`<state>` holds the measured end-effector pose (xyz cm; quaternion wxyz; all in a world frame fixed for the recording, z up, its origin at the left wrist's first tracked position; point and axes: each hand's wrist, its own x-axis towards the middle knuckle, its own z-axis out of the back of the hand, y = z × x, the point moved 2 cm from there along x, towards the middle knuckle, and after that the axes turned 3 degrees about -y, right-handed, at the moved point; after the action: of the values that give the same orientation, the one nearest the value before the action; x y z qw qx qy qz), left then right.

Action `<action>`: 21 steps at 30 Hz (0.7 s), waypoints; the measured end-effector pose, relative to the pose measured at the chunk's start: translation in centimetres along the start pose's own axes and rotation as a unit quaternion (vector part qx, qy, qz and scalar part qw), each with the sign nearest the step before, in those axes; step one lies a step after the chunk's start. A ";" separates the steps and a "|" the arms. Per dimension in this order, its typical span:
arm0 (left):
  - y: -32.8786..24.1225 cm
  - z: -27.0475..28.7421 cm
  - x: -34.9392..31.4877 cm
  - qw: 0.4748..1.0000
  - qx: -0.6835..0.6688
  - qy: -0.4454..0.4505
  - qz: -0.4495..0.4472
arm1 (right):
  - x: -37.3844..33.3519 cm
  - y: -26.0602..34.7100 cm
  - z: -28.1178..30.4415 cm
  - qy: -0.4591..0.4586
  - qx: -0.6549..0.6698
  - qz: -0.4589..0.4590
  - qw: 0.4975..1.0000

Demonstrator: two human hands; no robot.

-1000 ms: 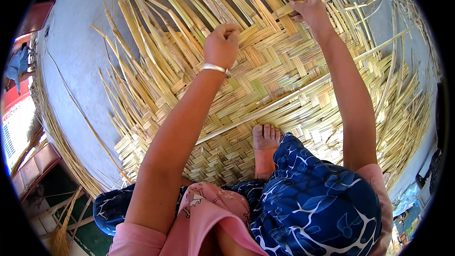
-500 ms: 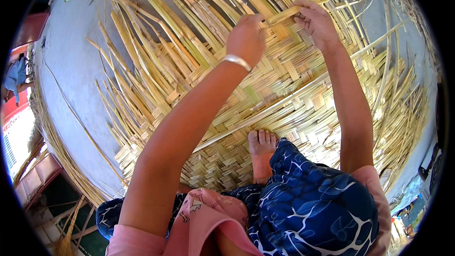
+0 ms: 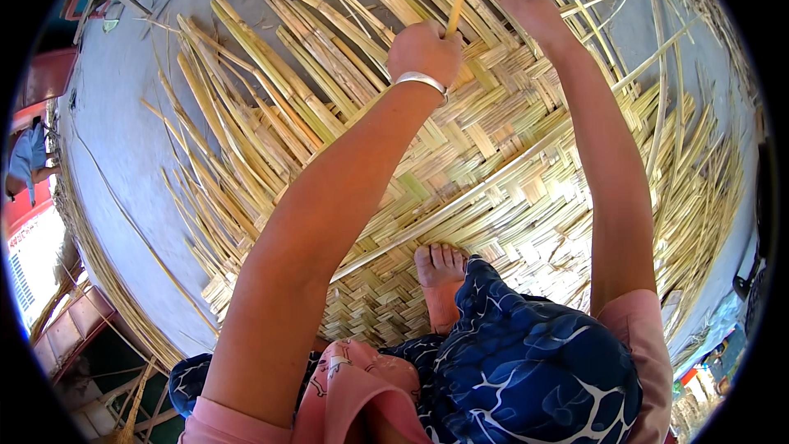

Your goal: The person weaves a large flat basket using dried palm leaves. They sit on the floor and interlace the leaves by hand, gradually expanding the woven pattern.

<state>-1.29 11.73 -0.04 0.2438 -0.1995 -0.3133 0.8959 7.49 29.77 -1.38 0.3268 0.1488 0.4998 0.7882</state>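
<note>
A half-woven mat [image 3: 485, 140] of split cane strips lies in front of me. At its far edge my left hand [image 3: 423, 53], with a silver bangle at the wrist, is closed round a yellowish cane strip [image 3: 458, 2] that sticks up and away from its fist. To the right, apart from that strip, my right hand [image 3: 530, 8] hangs over the loose strip ends with its fingers curled in. Whether anything is pinched in them is hidden. Long unwoven strips [image 3: 271, 57] fan out from the mat's far side and left side.
My bare foot [image 3: 441, 267] rests on the mat's near part. One long thin pole [image 3: 460, 200] crosses the weave. Grey floor [image 3: 123, 140] surrounds the mat. Bundled long stalks [image 3: 99, 271] lie along the left, and a person in blue [image 3: 29, 156] is at the far left.
The cane strip has swung from lying sideways between both hands to pointing away in my left hand. My right hand has left it, moved slightly up and left, and curled its fingers.
</note>
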 end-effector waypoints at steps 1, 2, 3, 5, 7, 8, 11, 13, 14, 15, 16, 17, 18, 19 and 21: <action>0.1 0.1 0.1 1.000 -0.008 -0.016 0.011 | 0.8 0.2 -0.3 -0.008 -0.051 0.015 0.999; -0.1 0.2 0.0 0.999 -0.022 -0.022 0.016 | 1.9 -0.2 -0.8 -0.011 -0.091 0.034 0.995; -0.3 0.2 -0.2 0.999 -0.035 -0.026 0.020 | 3.0 -0.8 -1.4 -0.014 -0.132 0.050 0.990; -0.1 0.4 -0.1 0.996 -0.063 -0.055 0.027 | 4.0 -0.8 -2.4 0.036 -0.172 0.037 0.984; 0.4 0.5 0.0 0.990 -0.093 -0.104 0.028 | 4.4 1.2 -2.9 0.141 -0.172 -0.025 0.975; 0.2 0.5 -0.1 0.990 -0.094 -0.093 0.040 | 4.7 1.5 -2.6 0.179 -0.165 -0.027 0.969; -0.1 0.6 -0.1 0.990 -0.100 -0.074 0.067 | 3.2 1.9 -2.2 0.115 -0.033 -0.023 0.993; 0.0 0.7 -0.2 0.988 -0.109 -0.080 0.074 | 3.0 3.4 -2.1 0.184 -0.047 -0.025 0.981; 0.2 0.5 -0.1 0.988 -0.112 -0.087 0.064 | 2.9 3.7 -1.9 0.218 -0.054 -0.027 0.974; 0.5 0.3 0.1 0.987 -0.114 -0.094 0.054 | 2.9 3.4 -1.9 0.226 -0.025 -0.033 0.973; 0.6 0.0 0.3 0.987 -0.117 -0.101 0.045 | 3.0 2.7 -1.9 0.235 0.005 -0.038 0.971; 0.5 0.0 0.3 0.990 -0.096 -0.094 0.036 | 2.9 2.8 -1.8 0.243 0.034 -0.043 0.969; 0.3 0.0 0.4 0.993 -0.076 -0.086 0.027 | 2.8 2.9 -1.5 0.247 0.056 -0.049 0.966; 0.1 0.0 0.4 0.995 -0.056 -0.078 0.018 | 2.5 3.1 -1.1 0.252 0.077 -0.055 0.963; 0.5 -0.3 0.8 0.998 -0.045 -0.041 0.005 | 1.8 3.5 -1.0 0.264 0.120 -0.053 0.956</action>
<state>-1.93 11.99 -0.73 0.2171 -0.1750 -0.3616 0.8897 4.30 29.31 1.07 0.2043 -0.0532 0.6663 0.7151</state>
